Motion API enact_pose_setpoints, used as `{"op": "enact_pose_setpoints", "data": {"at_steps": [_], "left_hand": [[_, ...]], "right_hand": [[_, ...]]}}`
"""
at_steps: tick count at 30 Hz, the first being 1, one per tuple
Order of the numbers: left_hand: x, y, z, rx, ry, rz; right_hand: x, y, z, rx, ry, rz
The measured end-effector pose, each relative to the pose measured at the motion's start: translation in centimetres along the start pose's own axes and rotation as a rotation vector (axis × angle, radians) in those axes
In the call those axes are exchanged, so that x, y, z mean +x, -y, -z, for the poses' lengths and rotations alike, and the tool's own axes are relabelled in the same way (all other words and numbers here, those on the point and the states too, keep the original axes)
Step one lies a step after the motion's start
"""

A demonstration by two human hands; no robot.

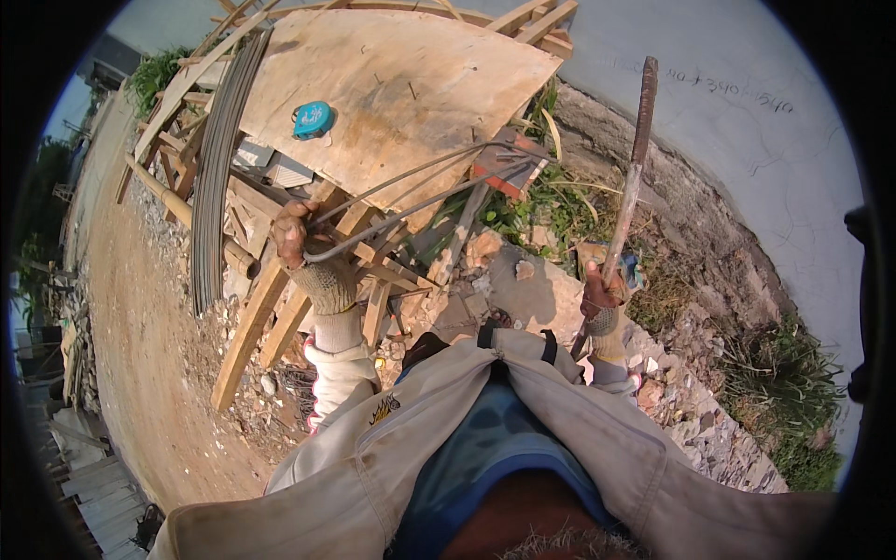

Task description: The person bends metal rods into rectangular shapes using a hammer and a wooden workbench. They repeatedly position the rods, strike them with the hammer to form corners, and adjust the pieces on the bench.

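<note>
Right hand [599,294] grips lever bar [632,168]; left hand [291,233] grips rebar [411,191].

Hard, bright sunlight falls on the pale, worn plywood sheet [401,89] and the pale concrete wall [747,140], which glares (nearly washed out). Short, dark shadows lie under the timbers. Focus is sharp; straight edges bow toward the black, vignetted rim.

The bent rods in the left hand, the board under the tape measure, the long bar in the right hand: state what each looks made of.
Bent rods: probably steel, thin, grey, dull. Board: plywood by its look, a flat tan sheet, stained. Long bar: likely rusty iron, brown and rough. Left hand and right hand each grip theirs.
</note>
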State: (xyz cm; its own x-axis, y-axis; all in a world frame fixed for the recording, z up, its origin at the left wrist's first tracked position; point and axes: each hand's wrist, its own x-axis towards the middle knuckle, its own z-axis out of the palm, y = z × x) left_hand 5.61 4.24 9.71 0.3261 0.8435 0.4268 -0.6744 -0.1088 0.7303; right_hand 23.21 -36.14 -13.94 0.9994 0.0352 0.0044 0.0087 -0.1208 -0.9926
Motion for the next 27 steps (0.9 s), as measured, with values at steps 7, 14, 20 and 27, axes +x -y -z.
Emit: {"op": "enact_pose_setpoints", "data": {"at_steps": [7,14,20,27], "left_hand": [[-8.0,-0.7,4.3,-0.056,-0.262,0.614],[-10.8,-2.1,4.4,-0.009,-0.233,0.625],[-11.4,-1.8,1.7,0.271,-0.356,0.444],[-14.5,0.1,3.8,0.278,-0.348,0.475]], "right_hand": [[2.6,5.8,-3.4,0.159,0.376,-0.443],[4.2,4.4,-4.6,0.198,0.478,-0.567],[6.4,-2.3,-1.7,0.933,0.839,-0.885],[4.2,3.0,-0.6,0.415,0.394,-0.653]]}}
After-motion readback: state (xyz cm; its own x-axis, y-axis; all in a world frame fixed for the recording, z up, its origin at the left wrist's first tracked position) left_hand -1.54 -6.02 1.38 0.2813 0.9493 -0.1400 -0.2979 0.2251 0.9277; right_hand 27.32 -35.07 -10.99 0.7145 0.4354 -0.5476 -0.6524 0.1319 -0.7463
